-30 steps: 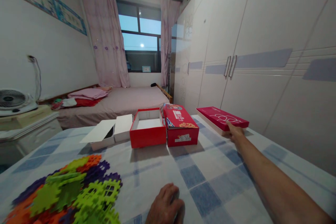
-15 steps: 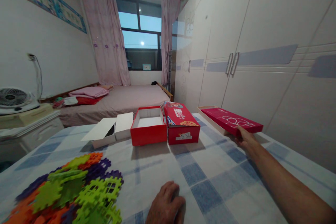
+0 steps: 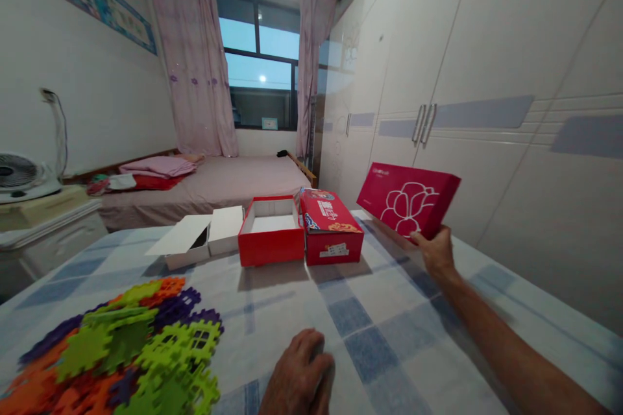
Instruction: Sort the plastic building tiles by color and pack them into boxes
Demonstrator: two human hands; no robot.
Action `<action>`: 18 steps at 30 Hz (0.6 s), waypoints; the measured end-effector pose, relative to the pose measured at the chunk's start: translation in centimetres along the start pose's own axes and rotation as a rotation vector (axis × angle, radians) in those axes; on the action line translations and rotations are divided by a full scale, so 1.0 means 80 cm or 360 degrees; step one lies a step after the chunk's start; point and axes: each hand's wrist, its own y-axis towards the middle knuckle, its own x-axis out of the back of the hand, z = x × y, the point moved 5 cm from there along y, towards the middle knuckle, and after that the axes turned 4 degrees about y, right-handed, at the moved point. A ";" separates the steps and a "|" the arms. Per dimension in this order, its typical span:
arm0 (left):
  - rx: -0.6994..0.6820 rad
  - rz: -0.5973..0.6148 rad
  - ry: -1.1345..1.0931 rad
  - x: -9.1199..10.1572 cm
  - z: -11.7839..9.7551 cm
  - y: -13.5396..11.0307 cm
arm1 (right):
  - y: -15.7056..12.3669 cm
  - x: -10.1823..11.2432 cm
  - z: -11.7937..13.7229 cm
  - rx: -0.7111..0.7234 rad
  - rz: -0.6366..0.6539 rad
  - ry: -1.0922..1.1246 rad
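My right hand grips the lower edge of a flat magenta box with a white flower outline. The box is raised and tilted so its printed face turns towards me; whether it is a lid alone or a whole box I cannot tell. My left hand rests on the tablecloth at the front, fingers loosely bent, thumb a little apart, and nothing visible in it. To its left lies a pile of toothed plastic building pieces in green, orange and purple.
An open red box stands mid-table beside a printed red box. White boxes sit to their left, one with a raised flap. A checked cloth covers the table. Behind are a bed and a white wardrobe.
My right hand has lifted the magenta box and tipped it up from nearly flat, moving it slightly left. My left hand has stayed on the table. The view has shifted a little.
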 end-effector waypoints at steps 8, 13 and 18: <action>-0.0059 0.0168 0.0029 0.002 0.002 0.002 | -0.080 -0.089 -0.027 0.0406 0.0653 -0.0469; -0.0015 0.0156 0.0012 0.001 0.002 0.000 | -0.063 -0.078 -0.041 0.0602 0.0921 -0.0682; -0.0004 0.0208 -0.0001 -0.003 0.003 -0.001 | -0.002 -0.039 -0.057 0.0611 0.0701 -0.1460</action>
